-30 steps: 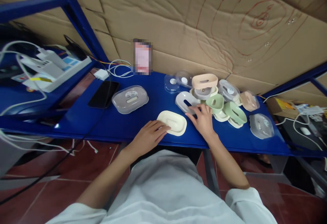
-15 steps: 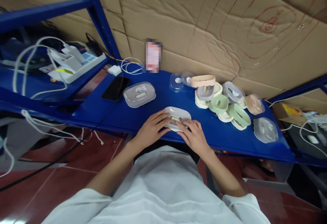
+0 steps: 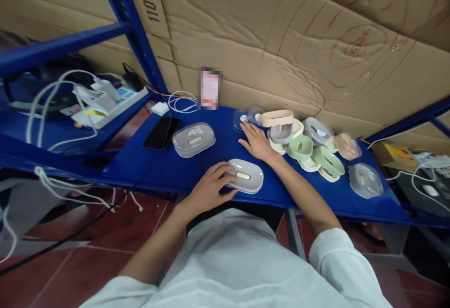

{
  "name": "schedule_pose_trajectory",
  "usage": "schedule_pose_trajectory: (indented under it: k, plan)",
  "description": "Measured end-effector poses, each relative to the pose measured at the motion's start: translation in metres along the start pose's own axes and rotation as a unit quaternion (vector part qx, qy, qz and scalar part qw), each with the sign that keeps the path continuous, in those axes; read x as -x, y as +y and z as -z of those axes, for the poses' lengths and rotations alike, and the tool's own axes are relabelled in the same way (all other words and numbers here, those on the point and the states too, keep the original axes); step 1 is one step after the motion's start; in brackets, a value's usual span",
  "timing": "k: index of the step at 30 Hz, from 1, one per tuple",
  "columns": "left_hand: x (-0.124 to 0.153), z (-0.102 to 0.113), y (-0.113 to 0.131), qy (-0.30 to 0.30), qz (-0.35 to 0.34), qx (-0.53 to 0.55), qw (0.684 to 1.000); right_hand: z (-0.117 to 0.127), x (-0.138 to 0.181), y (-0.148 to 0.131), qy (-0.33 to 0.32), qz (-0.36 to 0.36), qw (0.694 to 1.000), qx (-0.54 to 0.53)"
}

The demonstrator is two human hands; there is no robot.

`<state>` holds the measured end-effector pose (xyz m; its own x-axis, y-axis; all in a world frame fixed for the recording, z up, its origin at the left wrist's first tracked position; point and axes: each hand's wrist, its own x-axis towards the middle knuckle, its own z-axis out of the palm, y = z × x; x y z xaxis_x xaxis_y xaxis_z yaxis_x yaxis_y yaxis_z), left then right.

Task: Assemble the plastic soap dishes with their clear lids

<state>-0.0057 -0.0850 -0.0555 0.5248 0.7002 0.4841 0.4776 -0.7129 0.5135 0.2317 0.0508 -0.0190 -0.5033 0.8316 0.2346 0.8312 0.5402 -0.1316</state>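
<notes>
A pale grey oval soap dish (image 3: 250, 184) with a cream bar in its middle lies near the front edge of the blue table. My left hand (image 3: 213, 184) rests at its left side, fingers spread and touching the rim. My right hand (image 3: 258, 141) is stretched out flat toward the back, fingertips at a clear plastic lid (image 3: 239, 121) with a round sticker. A second clear lid (image 3: 256, 111) stands beside that one, partly behind a peach ring-shaped part (image 3: 277, 118). To the left sits a grey dish under a clear lid (image 3: 194, 140).
Green dish parts (image 3: 326, 160) and cream ones are heaped at the right, with another lidded grey dish (image 3: 318, 131) behind. A lidded dish (image 3: 365, 180) lies at the far right. A black phone (image 3: 161, 133) and a white charger (image 3: 160, 108) are at the left, below a cardboard wall (image 3: 228, 26).
My right hand has let go of the grey dish and moved away to the back, reaching the clear lid. My left hand stays at the dish. The view has shifted slightly.
</notes>
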Motion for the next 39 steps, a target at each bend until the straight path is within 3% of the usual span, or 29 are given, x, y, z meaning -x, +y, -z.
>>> schedule_pose_trajectory:
  k: [3, 6, 11, 16, 20, 23, 34, 39]
  plan:
    - [0.001, 0.003, 0.000, 0.014, 0.003, 0.030, 0.999, -0.016, -0.006, -0.004, 0.005, -0.021, 0.999, 0.037]
    - [0.003, 0.005, -0.002, 0.020, 0.017, 0.036, 0.999, -0.017, 0.025, 0.000, 0.050, -0.026, 0.998, 0.015]
    - [0.007, 0.002, -0.006, 0.010, 0.059, 0.048, 0.997, 0.007, 0.095, 0.011, 0.091, 0.002, 0.988, -0.126]
    - [0.010, -0.005, -0.008, 0.007, 0.114, 0.076, 0.991, 0.023, 0.134, -0.025, 0.088, 0.016, 0.985, -0.144]
    - [0.009, -0.006, -0.010, 0.025, 0.075, 0.043, 0.996, 0.014, 0.142, -0.062, 0.090, 0.064, 0.991, -0.076]
    - [0.009, -0.006, -0.011, 0.021, 0.053, 0.031, 0.998, 0.003, 0.146, -0.073, 0.110, 0.068, 0.991, -0.030]
    - [0.007, -0.008, -0.010, 0.006, 0.055, 0.017, 0.998, -0.014, 0.160, -0.090, 0.146, 0.015, 0.988, 0.050]
    - [0.012, -0.001, -0.005, 0.036, 0.047, -0.083, 0.995, -0.001, 0.158, -0.074, 0.102, 0.068, 0.992, -0.023]
